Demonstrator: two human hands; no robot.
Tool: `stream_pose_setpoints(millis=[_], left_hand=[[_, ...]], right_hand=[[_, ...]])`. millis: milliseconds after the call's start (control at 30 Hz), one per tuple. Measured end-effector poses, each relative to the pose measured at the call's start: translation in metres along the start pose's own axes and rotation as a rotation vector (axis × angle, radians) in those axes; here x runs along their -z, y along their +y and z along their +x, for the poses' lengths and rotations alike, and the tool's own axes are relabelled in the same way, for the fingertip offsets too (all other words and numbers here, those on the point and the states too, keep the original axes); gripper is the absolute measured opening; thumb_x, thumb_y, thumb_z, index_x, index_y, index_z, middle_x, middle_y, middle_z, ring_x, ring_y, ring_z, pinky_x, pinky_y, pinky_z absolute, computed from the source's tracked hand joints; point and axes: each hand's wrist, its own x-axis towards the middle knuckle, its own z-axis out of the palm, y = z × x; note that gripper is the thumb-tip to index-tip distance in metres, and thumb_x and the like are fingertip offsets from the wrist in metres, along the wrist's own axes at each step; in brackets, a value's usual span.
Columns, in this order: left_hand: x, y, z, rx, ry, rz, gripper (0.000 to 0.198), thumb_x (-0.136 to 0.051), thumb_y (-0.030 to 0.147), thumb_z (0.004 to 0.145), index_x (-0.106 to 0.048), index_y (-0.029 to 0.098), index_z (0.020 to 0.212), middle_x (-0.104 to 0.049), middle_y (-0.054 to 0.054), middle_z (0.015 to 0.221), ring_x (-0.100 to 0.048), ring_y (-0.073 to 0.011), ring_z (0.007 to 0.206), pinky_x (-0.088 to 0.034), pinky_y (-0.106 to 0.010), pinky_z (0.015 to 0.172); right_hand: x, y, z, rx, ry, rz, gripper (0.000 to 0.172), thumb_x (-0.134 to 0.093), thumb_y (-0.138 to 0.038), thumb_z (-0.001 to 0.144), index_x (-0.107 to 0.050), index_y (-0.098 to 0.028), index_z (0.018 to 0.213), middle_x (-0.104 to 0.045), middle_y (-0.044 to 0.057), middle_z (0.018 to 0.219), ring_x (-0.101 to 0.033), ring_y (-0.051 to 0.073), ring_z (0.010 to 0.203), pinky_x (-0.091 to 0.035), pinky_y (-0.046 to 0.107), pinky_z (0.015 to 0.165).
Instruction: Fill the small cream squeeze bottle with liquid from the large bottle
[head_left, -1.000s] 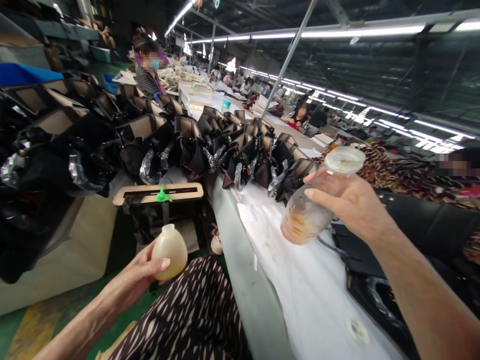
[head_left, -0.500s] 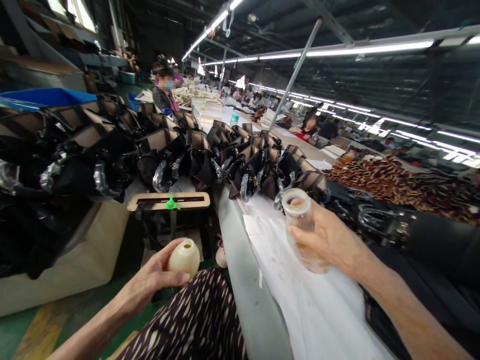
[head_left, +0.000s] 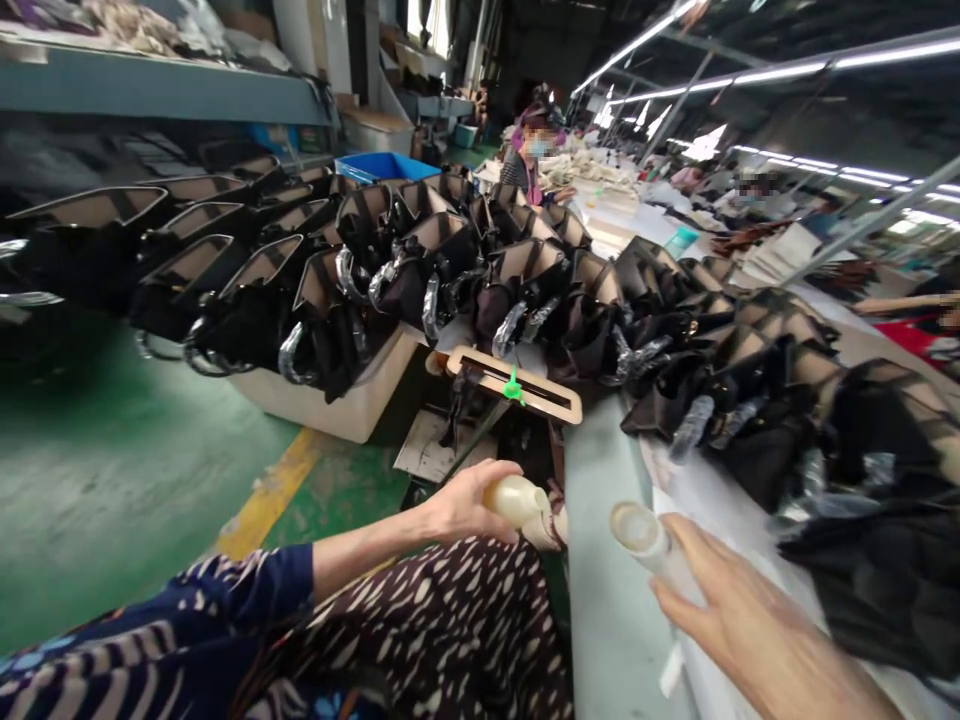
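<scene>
My left hand (head_left: 457,505) is closed round a small cream squeeze bottle (head_left: 517,503), tipped sideways with its neck pointing right. My right hand (head_left: 739,620) grips a clear plastic jar (head_left: 645,540) tilted left, its open mouth facing the cream bottle's neck, a short gap between them. Both hands hang over my patterned lap (head_left: 465,640) beside the edge of the white worktable (head_left: 607,600).
Rows of black handbags (head_left: 420,270) with wrapped handles cover the table and the boxes to the left. A wooden slotted jig with a green clip (head_left: 514,385) stands just beyond my hands. Other people (head_left: 529,160) sit at the far end. Green floor with a yellow line (head_left: 270,495) lies left.
The view has swung left and down. My right hand lowered and tipped the jar toward the left. My left hand turned the cream bottle sideways and brought it closer to the jar.
</scene>
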Motion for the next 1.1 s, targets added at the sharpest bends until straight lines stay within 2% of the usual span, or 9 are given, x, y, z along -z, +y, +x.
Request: stream_pose_setpoints(millis=[133,200,367,500,633,733,900,1000,1100], left_hand=[[0.009,-0.011,0.002,-0.032,0.028,0.044,0.072,-0.085,0.026,0.051,-0.059,0.022,0.118,-0.056,-0.006,0.113,-0.055,-0.0247,0.099,-0.045,-0.034,0.085],[0.013,-0.017,0.002,-0.044,0.033,0.058,0.072,-0.085,0.030,0.052,-0.059,0.022,0.118,-0.056,-0.006,0.113,-0.054,-0.0249,0.099,-0.046,-0.034,0.085],[0.022,-0.028,-0.001,-0.063,0.040,0.095,0.072,-0.083,0.035,0.054,-0.058,0.024,0.121,-0.054,-0.006,0.115,-0.054,-0.0264,0.103,-0.045,-0.036,0.088],[0.028,-0.033,-0.007,-0.103,0.058,0.103,0.070,-0.081,0.037,0.057,-0.057,0.026,0.121,-0.053,-0.005,0.117,-0.054,-0.0262,0.103,-0.045,-0.036,0.087],[0.033,-0.028,-0.014,-0.136,0.084,0.085,0.071,-0.082,0.038,0.058,-0.056,0.026,0.123,-0.052,-0.006,0.119,-0.053,-0.0272,0.106,-0.044,-0.036,0.090],[0.035,-0.020,-0.017,-0.148,0.061,0.078,0.071,-0.082,0.039,0.058,-0.056,0.026,0.123,-0.052,-0.006,0.120,-0.052,-0.0279,0.107,-0.044,-0.036,0.090],[0.031,-0.015,-0.016,-0.136,0.050,0.074,0.071,-0.081,0.036,0.059,-0.056,0.024,0.123,-0.051,-0.008,0.121,-0.052,-0.0283,0.108,-0.044,-0.036,0.090],[0.023,-0.015,-0.014,-0.129,0.041,0.094,0.071,-0.082,0.036,0.058,-0.056,0.021,0.123,-0.052,-0.009,0.119,-0.053,-0.0284,0.104,-0.045,-0.038,0.090],[0.016,-0.017,-0.012,-0.143,0.039,0.100,0.070,-0.081,0.037,0.059,-0.056,0.020,0.122,-0.053,-0.009,0.115,-0.054,-0.0279,0.102,-0.045,-0.039,0.091]], right_hand=[[-0.008,-0.019,0.029,0.008,-0.196,-0.056,0.013,-0.045,-0.032,0.075,-0.053,-0.025,0.084,-0.065,0.004,0.079,-0.065,0.025,0.072,-0.052,0.036,0.058],[-0.016,-0.025,0.039,-0.023,-0.226,-0.070,0.009,-0.043,-0.030,0.072,-0.049,-0.026,0.077,-0.060,0.001,0.070,-0.062,0.024,0.064,-0.050,0.037,0.055],[-0.021,-0.039,0.052,0.074,-0.115,-0.092,0.007,-0.042,-0.026,0.071,-0.046,-0.027,0.076,-0.059,0.003,0.067,-0.059,0.023,0.056,-0.047,0.036,0.049],[-0.005,-0.055,0.063,0.318,-0.087,-0.109,0.024,-0.045,-0.018,0.074,-0.048,-0.026,0.096,-0.066,0.005,0.082,-0.065,0.024,0.071,-0.052,0.034,0.059],[-0.014,-0.059,0.071,0.480,0.124,-0.261,0.028,-0.039,-0.017,0.077,-0.044,-0.020,0.104,-0.064,0.007,0.078,-0.065,0.023,0.066,-0.052,0.032,0.055],[-0.030,-0.051,0.070,0.473,0.091,-0.344,0.025,-0.038,-0.017,0.077,-0.043,-0.018,0.102,-0.060,0.006,0.074,-0.063,0.020,0.062,-0.051,0.030,0.052],[-0.034,-0.042,0.064,0.548,0.139,-0.394,0.027,-0.035,-0.014,0.079,-0.044,-0.013,0.105,-0.061,0.017,0.090,-0.064,0.025,0.075,-0.050,0.033,0.057],[-0.033,-0.038,0.060,0.544,0.087,-0.377,0.024,-0.037,-0.011,0.078,-0.042,-0.016,0.101,-0.060,0.013,0.088,-0.062,0.025,0.075,-0.047,0.034,0.060],[-0.037,-0.032,0.054,0.442,-0.011,-0.363,0.025,-0.043,-0.008,0.073,-0.041,-0.019,0.096,-0.054,0.005,0.077,-0.057,0.023,0.069,-0.042,0.035,0.061]])
